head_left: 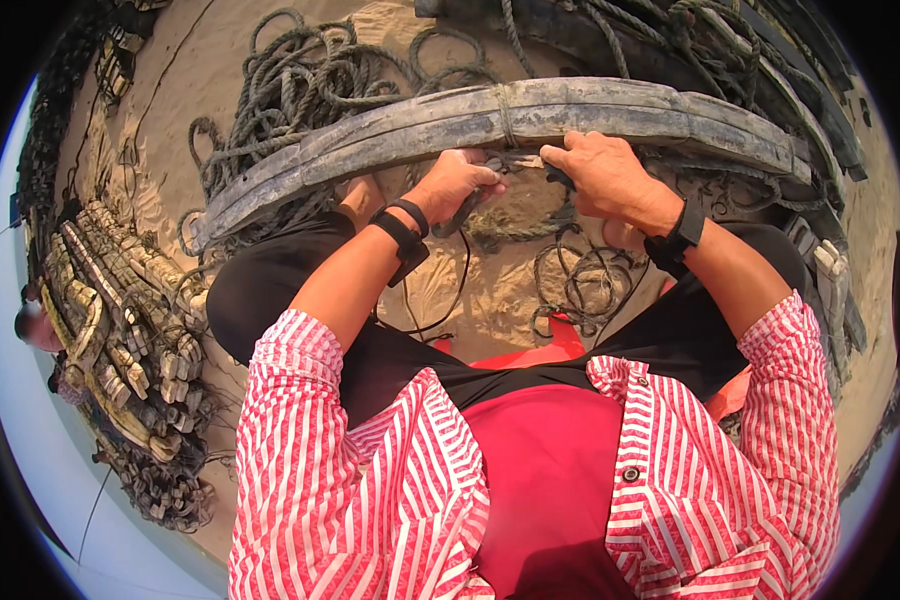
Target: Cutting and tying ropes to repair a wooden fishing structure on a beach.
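Observation:
My left hand (452, 188) is closed, its thumb and fingers pinching a short length of dark grey rope (458, 214). Facing it across a small gap, my right hand (610, 182) is wrapped round the dark handle of what looks like a knife (559, 178). A thin, pale strip like its blade points left toward the rope; its edge is too small to make out. Just beyond both hands lies a long, curved, weathered grey beam (420, 130), with a thin cord (506, 115) tied round its middle.
Tangled thick rope (305, 85) lies on sand behind the beam. More ropes and dark beams (590, 40) lie at the far right. At left is a heap of strung blocks (130, 320), with a person beside it. Thin dark cord (590, 280) coils between my legs.

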A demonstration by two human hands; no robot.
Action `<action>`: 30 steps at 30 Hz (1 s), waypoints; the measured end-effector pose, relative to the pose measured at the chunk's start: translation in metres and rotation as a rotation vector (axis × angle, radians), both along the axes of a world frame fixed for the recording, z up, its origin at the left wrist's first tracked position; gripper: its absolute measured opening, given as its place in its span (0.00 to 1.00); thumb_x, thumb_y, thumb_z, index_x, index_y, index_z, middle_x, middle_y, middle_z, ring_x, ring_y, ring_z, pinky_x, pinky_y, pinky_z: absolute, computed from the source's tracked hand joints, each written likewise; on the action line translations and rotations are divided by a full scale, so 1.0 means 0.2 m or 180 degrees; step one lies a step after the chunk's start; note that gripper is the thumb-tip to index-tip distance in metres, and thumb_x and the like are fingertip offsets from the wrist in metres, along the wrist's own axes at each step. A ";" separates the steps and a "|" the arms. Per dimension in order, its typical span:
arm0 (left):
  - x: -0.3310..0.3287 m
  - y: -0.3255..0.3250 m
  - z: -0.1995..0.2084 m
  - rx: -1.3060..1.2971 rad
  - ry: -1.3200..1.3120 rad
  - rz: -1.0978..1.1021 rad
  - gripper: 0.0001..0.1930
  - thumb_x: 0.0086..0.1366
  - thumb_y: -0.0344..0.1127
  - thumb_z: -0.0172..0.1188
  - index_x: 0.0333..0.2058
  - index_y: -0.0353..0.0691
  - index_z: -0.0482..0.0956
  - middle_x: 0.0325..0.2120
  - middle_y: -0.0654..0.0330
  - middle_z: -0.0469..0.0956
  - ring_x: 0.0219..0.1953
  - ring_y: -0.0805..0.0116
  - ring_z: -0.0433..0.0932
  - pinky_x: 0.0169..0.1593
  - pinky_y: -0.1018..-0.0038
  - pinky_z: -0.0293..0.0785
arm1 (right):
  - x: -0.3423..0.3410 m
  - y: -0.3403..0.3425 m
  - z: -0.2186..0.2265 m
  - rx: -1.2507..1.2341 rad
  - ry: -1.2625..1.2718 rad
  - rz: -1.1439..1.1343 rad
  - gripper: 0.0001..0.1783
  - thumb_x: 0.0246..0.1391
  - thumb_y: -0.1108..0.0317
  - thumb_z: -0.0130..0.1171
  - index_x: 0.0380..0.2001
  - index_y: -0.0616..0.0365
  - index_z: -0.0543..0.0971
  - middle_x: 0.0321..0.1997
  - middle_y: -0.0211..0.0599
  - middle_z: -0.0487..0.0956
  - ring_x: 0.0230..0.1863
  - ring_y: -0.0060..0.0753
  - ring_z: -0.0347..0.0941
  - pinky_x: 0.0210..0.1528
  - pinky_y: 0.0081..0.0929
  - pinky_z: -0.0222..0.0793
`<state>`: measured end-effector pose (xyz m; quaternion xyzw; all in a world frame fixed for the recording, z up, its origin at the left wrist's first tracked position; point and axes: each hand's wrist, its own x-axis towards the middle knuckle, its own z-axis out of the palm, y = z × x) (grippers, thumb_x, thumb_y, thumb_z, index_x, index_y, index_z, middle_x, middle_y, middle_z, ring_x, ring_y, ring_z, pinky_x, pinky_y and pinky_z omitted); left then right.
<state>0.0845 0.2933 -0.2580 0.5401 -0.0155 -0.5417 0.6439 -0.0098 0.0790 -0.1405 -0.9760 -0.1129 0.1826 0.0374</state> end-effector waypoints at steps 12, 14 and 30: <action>-0.04 0.01 0.00 0.0354 -0.0676 -0.0070 0.19 0.61 0.25 0.63 0.51 0.25 0.75 0.39 0.54 0.83 0.38 0.68 0.82 0.43 0.77 0.78 | 0.03 0.04 0.07 0.3145 0.1928 -0.1674 0.14 0.42 0.72 0.62 0.36 0.61 0.81 0.21 0.29 0.73 0.24 0.22 0.68 0.25 0.28 0.63; -0.04 -0.01 -0.01 0.0258 -0.0748 -0.0083 0.18 0.62 0.26 0.63 0.49 0.25 0.76 0.38 0.55 0.83 0.37 0.69 0.82 0.43 0.77 0.78 | 0.04 0.01 0.10 0.3416 0.2530 -0.2440 0.07 0.47 0.73 0.60 0.33 0.56 0.78 0.23 0.18 0.71 0.22 0.09 0.63 0.22 0.17 0.56; -0.11 0.00 0.12 -0.0054 0.0412 0.1370 0.05 0.69 0.32 0.57 0.41 0.41 0.74 0.37 0.60 0.79 0.41 0.62 0.82 0.36 0.61 0.80 | 0.07 -0.08 0.03 0.0340 0.0222 -0.0715 0.22 0.38 0.73 0.57 0.42 0.58 0.81 0.33 0.52 0.81 0.41 0.58 0.77 0.41 0.49 0.71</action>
